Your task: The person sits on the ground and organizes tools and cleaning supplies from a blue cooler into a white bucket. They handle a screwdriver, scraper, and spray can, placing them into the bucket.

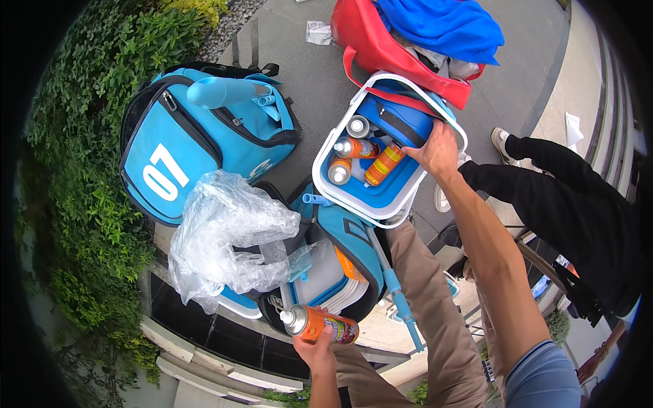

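Note:
My left hand (320, 352) is wrapped around an orange aerosol can (311, 324) with a silver top, held above an open teal bag (352, 239). Inside a white-rimmed blue collapsible basket (322, 171) is my right hand (437, 150). Its thumb meets the end of a tilted orange can (382, 166), while its fingers rest by a blue zipped pouch (395, 120); whether they grip either is unclear. Several more spray cans are in the basket, including an orange can (363, 148) lying on its side and a silver-topped can (358, 126).
A teal backpack (199, 137) and crumpled clear plastic (229, 229) are at left. A red bag (365, 38) with blue cloth (444, 25) overlaps the basket's far end. A blue-gripped pole (393, 280) leans against the open bag. Another person's black-trousered legs (551, 188) are close at right.

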`<state>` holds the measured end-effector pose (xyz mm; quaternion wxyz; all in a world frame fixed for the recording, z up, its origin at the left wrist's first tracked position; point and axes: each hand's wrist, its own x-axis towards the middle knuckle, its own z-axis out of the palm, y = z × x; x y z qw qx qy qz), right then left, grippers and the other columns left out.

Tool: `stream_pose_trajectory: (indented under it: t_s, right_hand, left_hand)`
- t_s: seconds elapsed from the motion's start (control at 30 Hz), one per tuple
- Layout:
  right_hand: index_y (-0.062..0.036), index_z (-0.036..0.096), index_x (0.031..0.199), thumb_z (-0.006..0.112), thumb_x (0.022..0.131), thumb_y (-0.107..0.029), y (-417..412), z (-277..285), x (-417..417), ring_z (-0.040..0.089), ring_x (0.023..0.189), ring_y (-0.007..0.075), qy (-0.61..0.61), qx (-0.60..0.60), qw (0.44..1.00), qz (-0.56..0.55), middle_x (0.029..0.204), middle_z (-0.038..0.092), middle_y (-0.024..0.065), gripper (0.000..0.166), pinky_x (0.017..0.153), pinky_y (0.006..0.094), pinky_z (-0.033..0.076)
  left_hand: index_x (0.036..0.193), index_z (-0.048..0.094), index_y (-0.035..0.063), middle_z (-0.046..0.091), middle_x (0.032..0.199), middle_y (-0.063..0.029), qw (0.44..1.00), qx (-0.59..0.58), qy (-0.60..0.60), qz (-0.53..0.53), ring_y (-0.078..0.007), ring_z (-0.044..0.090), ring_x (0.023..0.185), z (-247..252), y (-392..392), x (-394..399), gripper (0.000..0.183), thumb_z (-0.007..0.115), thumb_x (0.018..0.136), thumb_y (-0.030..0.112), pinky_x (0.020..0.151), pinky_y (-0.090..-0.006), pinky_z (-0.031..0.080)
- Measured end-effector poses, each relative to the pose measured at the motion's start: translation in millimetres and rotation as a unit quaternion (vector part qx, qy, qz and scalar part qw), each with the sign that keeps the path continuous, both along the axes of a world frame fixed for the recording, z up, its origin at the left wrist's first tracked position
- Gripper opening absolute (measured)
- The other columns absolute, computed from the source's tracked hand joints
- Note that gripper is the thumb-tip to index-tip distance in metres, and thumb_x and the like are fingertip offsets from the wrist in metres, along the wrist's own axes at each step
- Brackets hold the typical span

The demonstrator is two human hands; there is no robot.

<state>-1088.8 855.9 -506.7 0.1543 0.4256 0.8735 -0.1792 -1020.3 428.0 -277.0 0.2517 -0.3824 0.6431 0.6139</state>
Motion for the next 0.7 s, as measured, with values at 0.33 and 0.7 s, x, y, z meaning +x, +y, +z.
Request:
stream_pose_trajectory:
  t_s: [0.33,0.7]
  right_hand:
    - [-0.0001,0.047,0.144,0.091,0.063,-0.027,-19.3,12.1,-3.1,0.057,0.122,0.0409,0.04,0.03,0.995,0.085,0.133,0.057,0.0237,0.096,0.109,0.0494,0.046]
    - [-0.0023,0.047,0.143,0.088,0.058,-0.024,-109.7,220.0,39.4,0.056,0.121,0.04,0.217,0.013,0.968,0.126,0.133,0.055,0.0219,0.097,0.105,0.0493,0.047]
  left_hand:
    - [0.145,0.048,-0.0024,0.062,0.129,-0.0193,0.998,0.052,0.021,-0.027,-0.0361,0.063,0.125,22.4,5.8,5.9,0.07,0.078,0.081,0.005,0.112,-0.0504,0.047]
    - [0.144,0.046,-0.0041,0.06,0.138,-0.0213,0.983,0.004,0.071,0.168,-0.0366,0.06,0.131,65.7,-74.6,47.2,0.069,0.072,0.08,-0.008,0.117,-0.054,0.044]
